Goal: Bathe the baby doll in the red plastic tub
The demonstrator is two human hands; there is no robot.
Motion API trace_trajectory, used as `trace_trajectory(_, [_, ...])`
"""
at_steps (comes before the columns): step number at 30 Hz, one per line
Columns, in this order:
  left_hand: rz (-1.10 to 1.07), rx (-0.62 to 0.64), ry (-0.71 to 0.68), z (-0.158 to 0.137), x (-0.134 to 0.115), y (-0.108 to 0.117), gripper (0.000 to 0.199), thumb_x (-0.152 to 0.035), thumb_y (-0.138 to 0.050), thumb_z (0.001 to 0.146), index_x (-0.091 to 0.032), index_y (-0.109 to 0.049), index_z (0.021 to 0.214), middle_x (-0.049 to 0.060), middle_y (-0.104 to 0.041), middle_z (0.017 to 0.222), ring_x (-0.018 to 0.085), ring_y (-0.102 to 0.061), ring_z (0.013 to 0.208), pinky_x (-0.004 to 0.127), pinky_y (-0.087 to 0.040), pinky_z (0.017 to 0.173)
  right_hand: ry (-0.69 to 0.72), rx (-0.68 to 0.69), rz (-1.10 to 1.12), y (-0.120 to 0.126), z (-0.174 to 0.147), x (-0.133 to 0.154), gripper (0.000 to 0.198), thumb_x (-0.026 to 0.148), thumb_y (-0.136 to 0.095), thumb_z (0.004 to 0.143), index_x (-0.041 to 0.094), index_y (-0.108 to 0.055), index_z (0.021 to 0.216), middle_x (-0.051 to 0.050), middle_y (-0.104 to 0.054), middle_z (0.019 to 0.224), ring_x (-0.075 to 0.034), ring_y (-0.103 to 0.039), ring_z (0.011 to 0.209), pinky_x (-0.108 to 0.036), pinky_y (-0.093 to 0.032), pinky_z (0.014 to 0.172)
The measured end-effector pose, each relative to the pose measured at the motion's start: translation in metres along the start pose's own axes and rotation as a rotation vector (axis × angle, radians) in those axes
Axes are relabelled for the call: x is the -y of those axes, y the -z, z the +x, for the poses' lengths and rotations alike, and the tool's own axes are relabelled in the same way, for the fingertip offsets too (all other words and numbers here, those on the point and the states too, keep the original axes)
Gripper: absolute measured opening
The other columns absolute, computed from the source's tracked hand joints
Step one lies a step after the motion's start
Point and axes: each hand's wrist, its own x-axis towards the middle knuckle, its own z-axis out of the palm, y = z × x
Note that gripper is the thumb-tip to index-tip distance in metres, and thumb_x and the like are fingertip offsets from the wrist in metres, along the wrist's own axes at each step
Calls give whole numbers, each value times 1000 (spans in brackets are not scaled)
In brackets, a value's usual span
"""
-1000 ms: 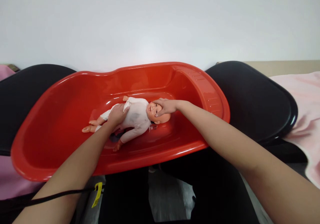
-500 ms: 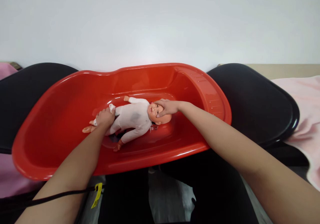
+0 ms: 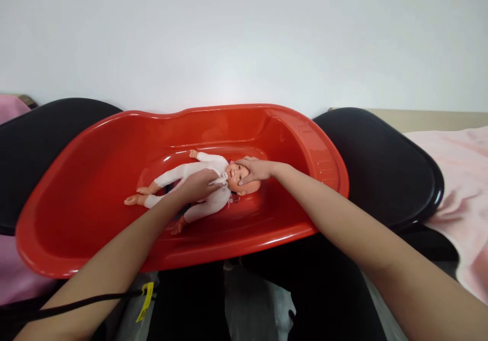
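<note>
A baby doll point(image 3: 179, 172) in a white suit lies on its back in the bottom of a red plastic baby tub point(image 3: 95, 168), head to the right. My right hand point(image 3: 254, 169) rests on the doll's head, fingers over its forehead and cheek. My left hand point(image 3: 199, 185) lies on the doll's chest near the neck, holding a small white cloth point(image 3: 221, 180) against it. The doll's bare feet point left.
The tub rests across two black chairs point(image 3: 381, 163), one on each side. Pink fabric point(image 3: 457, 178) lies at the right, more pink at the far left. A black cable with a yellow tag point(image 3: 144, 300) runs below the tub. A white wall stands behind.
My left hand has slid with the cloth from the doll's hips and legs up to its chest near the neck. My right hand has stayed on the head.
</note>
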Motion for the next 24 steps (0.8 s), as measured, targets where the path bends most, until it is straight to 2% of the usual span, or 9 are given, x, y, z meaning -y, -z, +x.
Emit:
trace_trajectory(3, [0, 162, -208, -8, -11, -10, 44, -53, -47, 98, -24, -80, 104, 11, -76, 110, 32, -63, 114, 41, -44, 107, 18, -10, 6, 0, 0, -1, 88, 63, -80, 74, 28, -53, 150, -12, -59, 135, -35, -53, 130, -49, -44, 111])
trace_trajectory(5, [-6, 206, -301, -10, -14, -14, 47, -50, -42, 101, -24, -81, 103, 11, -76, 110, 31, -63, 113, 40, -43, 107, 11, -5, 7, 0, 1, -4, 89, 63, -81, 73, 27, -53, 149, -13, -59, 136, -35, -55, 127, -49, -45, 109])
trace_trajectory(8, [-94, 292, -393, -11, -16, -23, 41, -42, -46, 102, -22, -81, 107, 8, -77, 114, 26, -65, 110, 34, -44, 104, 8, 8, 9, 1, 1, -9, 94, 61, -82, 72, 26, -50, 153, -14, -57, 141, -36, -55, 128, -50, -46, 109])
trace_trajectory(10, [-155, 415, -439, -11, -19, -32, 34, -37, -52, 100, -22, -82, 107, 6, -78, 113, 23, -67, 107, 30, -44, 100, 31, 21, 43, 2, 1, -12, 94, 59, -82, 73, 28, -48, 155, -12, -57, 143, -36, -56, 128, -49, -46, 108])
trace_trajectory(15, [-99, 747, -356, -12, -34, -42, 34, -43, -60, 97, -19, -84, 89, 5, -79, 87, 19, -69, 82, 26, -46, 81, 33, 27, 79, 0, -1, -18, 98, 62, -85, 70, 30, -49, 155, -12, -58, 141, -36, -55, 130, -50, -45, 111])
trace_trajectory(18, [-142, 864, -306, -13, -38, -32, 36, -45, -58, 97, -20, -83, 87, 3, -79, 89, 18, -69, 82, 25, -46, 84, -1, 12, 69, -3, -3, -19, 102, 63, -84, 70, 29, -45, 158, -13, -53, 145, -38, -49, 136, -53, -41, 115])
trace_trajectory(20, [-198, 944, -252, -15, -34, -24, 33, -44, -59, 96, -22, -83, 93, 2, -80, 96, 18, -70, 87, 25, -47, 88, -5, 4, 77, -4, -5, -18, 101, 60, -84, 72, 29, -44, 159, -13, -51, 148, -37, -48, 137, -53, -39, 116])
trace_trajectory(22, [-217, 987, -175, -16, -24, -18, 31, -45, -61, 92, -24, -83, 98, 2, -80, 101, 20, -71, 90, 29, -50, 88, -2, -4, 88, -5, -8, -16, 101, 58, -85, 72, 28, -42, 160, -14, -49, 150, -35, -48, 138, -52, -38, 117])
trace_trajectory(24, [-206, 900, -135, -17, -11, -16, 30, -48, -68, 83, -25, -84, 93, 3, -80, 93, 23, -71, 83, 33, -54, 81, 3, -4, 88, -5, -11, -14, 101, 57, -85, 73, 26, -42, 160, -15, -47, 152, -35, -47, 138, -51, -38, 118])
